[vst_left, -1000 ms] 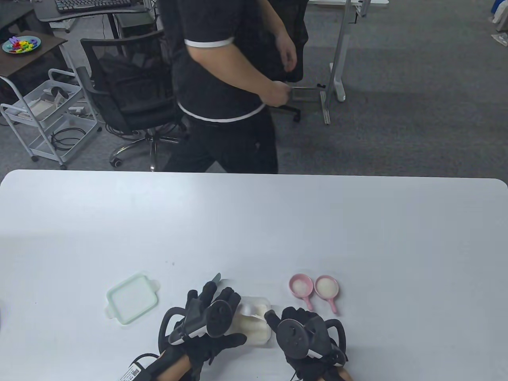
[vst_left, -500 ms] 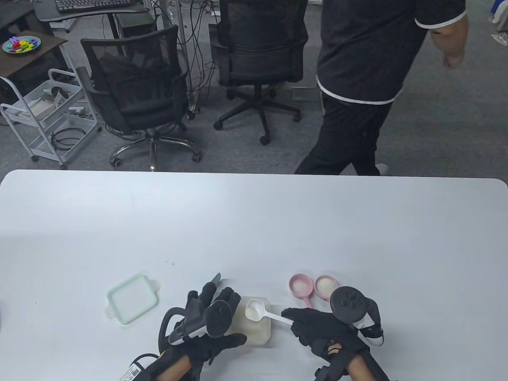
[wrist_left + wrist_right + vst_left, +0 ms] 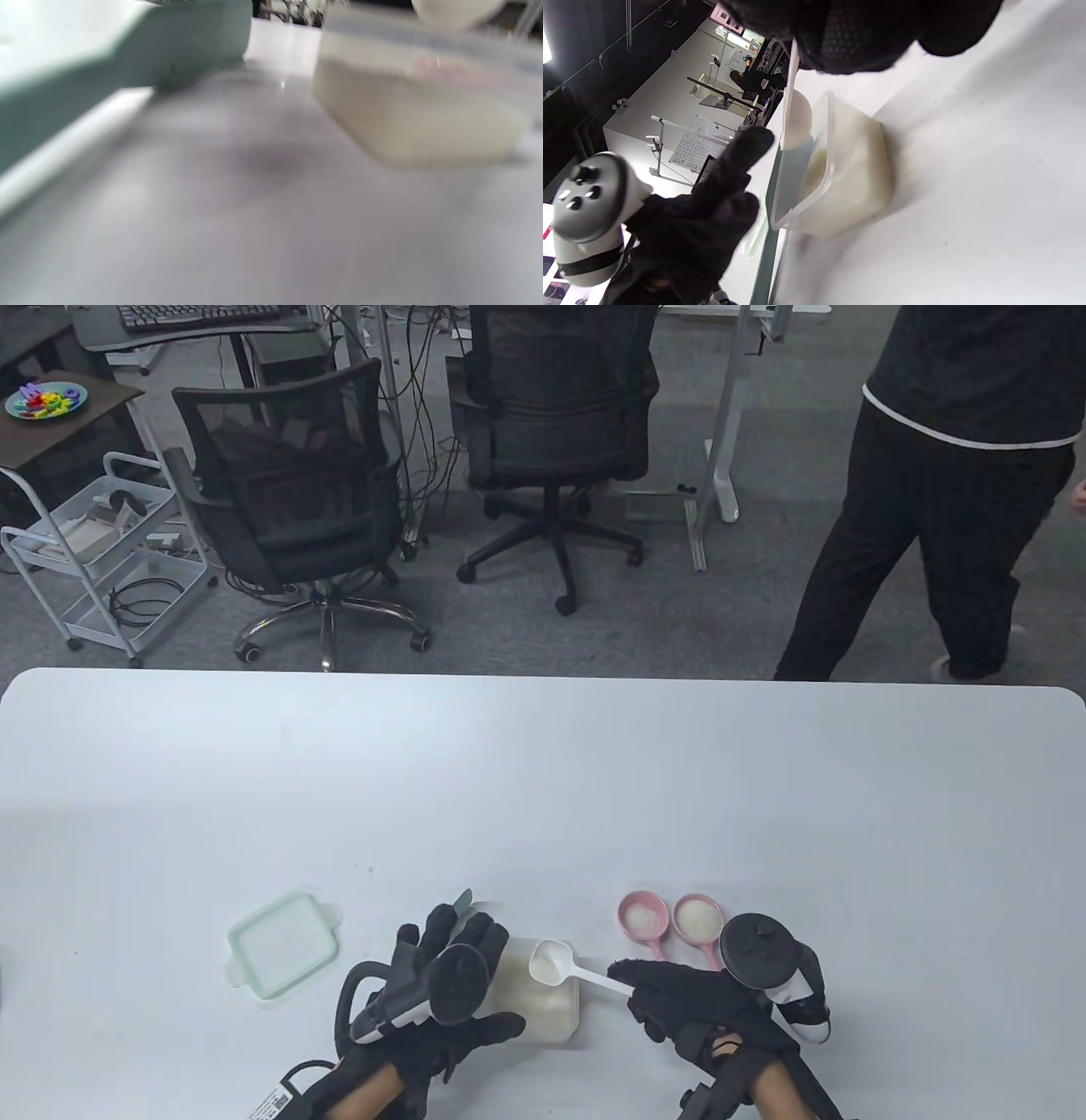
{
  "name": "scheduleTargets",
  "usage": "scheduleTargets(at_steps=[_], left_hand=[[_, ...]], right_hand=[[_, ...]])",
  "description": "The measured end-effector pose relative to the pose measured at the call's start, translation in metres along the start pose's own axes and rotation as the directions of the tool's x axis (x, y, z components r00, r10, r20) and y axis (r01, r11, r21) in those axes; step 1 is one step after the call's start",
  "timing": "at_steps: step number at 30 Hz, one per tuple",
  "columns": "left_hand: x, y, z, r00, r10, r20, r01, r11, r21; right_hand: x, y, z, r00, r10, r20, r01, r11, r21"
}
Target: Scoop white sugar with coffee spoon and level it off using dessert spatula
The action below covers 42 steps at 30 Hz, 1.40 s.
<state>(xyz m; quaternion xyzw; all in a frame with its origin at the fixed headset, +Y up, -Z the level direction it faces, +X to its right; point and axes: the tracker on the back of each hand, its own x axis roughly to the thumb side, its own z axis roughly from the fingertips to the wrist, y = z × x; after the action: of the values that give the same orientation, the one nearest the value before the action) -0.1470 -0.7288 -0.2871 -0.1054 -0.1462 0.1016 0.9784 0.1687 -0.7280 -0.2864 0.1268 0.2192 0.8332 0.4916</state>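
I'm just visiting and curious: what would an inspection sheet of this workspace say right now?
Surface: white table, flat.
Job's things: white coffee spoon heaped with sugar, above the open sugar container; green dessert spatula tip shows beyond the left fingers.
Clutter: green lid; two filled pink spoons.
Grips: right hand pinches the spoon handle; left hand over the spatula.
Cables: one at the left wrist.
Surroundings: office chairs, a person walking.

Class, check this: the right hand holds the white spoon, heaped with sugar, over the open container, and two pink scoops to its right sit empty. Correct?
Not quite. The two pink scoops are not empty: the table view shows white sugar in both bowls. The rest stands: the right hand holds the white spoon, loaded with sugar, over the open container.
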Motion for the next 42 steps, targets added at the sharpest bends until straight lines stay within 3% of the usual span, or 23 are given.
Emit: scheduleTargets(at_steps=[3,7,17,24,31,34,36,42], left_hand=[[-0.016,0.018,0.007,0.995,0.062,-0.082,-0.052,0.992,0.117],[-0.037,0.030,0.013,0.971,0.029,-0.237,0.015,0.983,0.181],[-0.053,0.019,0.008,0.854,-0.054,-0.517,0.026,0.998,-0.061],[-0.047,-0.002,0.000,0.826,-0.214,-0.522,0.102,0.967,-0.235],[-0.041,-0.015,-0.007,0.802,-0.303,-0.516,0.182,0.945,-0.273],[-0.046,-0.007,-0.005,0.836,-0.224,-0.501,0.097,0.959,-0.267],[-0.052,0.004,0.000,0.849,-0.122,-0.514,0.022,0.980,-0.196],[-0.082,0.029,0.010,0.834,0.057,-0.548,-0.134,0.986,-0.102]], right_hand=[[0.000,-0.001,0.000,1.000,-0.002,0.001,0.002,1.000,-0.002],[0.000,-0.001,0.000,1.000,-0.001,0.000,0.001,1.000,0.004],[0.000,-0.001,0.001,1.000,0.000,-0.003,0.000,1.000,0.001],[0.000,-0.003,0.002,1.000,-0.010,0.007,0.010,1.000,-0.009],[0.000,-0.003,0.002,1.000,-0.005,0.005,0.005,1.000,-0.005],[-0.001,-0.004,0.002,1.000,-0.013,0.008,0.013,1.000,-0.011],[-0.001,-0.005,0.003,1.000,-0.018,0.010,0.019,1.000,-0.012],[-0.001,-0.005,0.003,1.000,-0.024,0.009,0.024,1.000,-0.012]])
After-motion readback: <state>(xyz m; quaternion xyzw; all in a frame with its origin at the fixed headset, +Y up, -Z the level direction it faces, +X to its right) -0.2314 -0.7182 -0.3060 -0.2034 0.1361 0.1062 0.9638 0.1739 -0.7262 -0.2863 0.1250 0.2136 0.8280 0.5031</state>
